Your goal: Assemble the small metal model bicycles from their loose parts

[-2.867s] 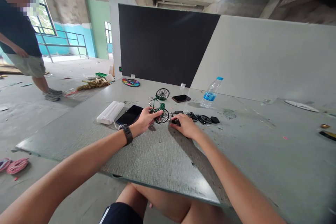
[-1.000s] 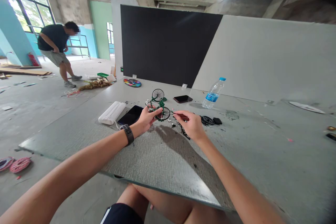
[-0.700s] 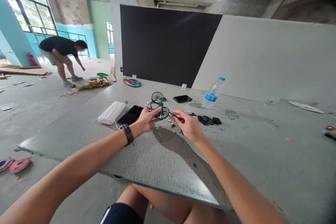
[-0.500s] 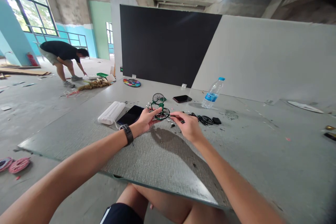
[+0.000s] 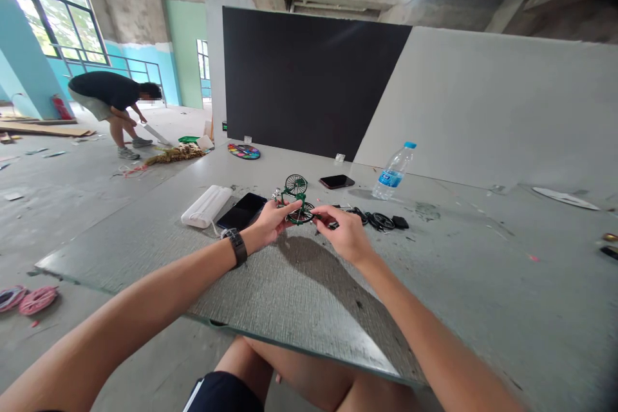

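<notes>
A small model bicycle [image 5: 301, 196] with a green frame and black spoked wheels is held above the glass tabletop by my left hand [image 5: 271, 221], fingers and thumb closed around it. At the right edge of its nearer wheel, my right hand [image 5: 345, 232] has thumb and fingertips pinched together. What sits between those fingertips is too small to make out. Just beyond my right hand lie loose black parts [image 5: 381, 221], among them a small wheel. A dark phone [image 5: 244, 210] and a white boxy device [image 5: 206, 206] with a cable lie left of my left hand.
Farther back on the table [image 5: 145, 257] are another phone [image 5: 337, 181], a water bottle [image 5: 392, 177] and a colourful paint palette [image 5: 244, 151]. A black-and-white panel [image 5: 313, 84] stands behind. At left, a person [image 5: 109, 93] bends over items on the floor.
My right fingers have shifted slightly at the wheel, and the bicycle has moved a little to the right in view. The person in the background has lifted one end of a white object.
</notes>
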Available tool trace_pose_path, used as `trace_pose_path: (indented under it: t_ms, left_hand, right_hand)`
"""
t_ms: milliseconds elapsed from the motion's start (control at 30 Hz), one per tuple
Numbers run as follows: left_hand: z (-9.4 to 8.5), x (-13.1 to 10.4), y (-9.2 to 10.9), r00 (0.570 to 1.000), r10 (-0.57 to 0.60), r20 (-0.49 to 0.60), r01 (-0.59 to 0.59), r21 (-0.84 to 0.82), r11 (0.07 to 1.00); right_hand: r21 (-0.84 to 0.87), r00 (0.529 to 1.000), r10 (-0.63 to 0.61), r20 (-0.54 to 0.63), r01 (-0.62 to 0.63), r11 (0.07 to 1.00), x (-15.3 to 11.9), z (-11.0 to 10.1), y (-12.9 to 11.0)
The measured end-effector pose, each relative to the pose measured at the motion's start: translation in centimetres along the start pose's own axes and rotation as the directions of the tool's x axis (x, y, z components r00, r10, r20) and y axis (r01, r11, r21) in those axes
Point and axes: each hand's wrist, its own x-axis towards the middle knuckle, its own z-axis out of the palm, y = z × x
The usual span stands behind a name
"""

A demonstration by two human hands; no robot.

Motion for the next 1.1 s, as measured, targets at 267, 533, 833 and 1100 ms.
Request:
trace_pose_path:
  t_ms: [267, 533, 833, 1100]
  left_hand:
    - [0.02, -0.07, -0.02, 1.000, -0.010, 0.008, 0.010, 0.022, 1.000]
    - [0.08, -0.19, 0.02, 1.000, -0.006, 0.006, 0.006, 0.050, 0.999]
    - [-0.33, 0.04, -0.43, 1.000, -0.002, 0.017, 0.001, 0.073, 0.997]
    - [-0.34, 0.09, -0.48, 1.000, 0.008, 0.003, -0.008, 0.101, 0.995]
  right_hand:
    - [0.047, 0.996, 0.056, 0.069, -0.059, 0.997, 0.07, -0.32, 0.03]
    - [0.057, 0.996, 0.045, 0.080, -0.050, 0.997, 0.22, -0.54, -0.10]
    - [0.021, 0.997, 0.016, 0.077, -0.018, 1.000, 0.08, -0.18, 0.19]
    - [-0.029, 0.998, -0.023, 0.050, 0.025, 0.999, -0.08, -0.01, 0.06]
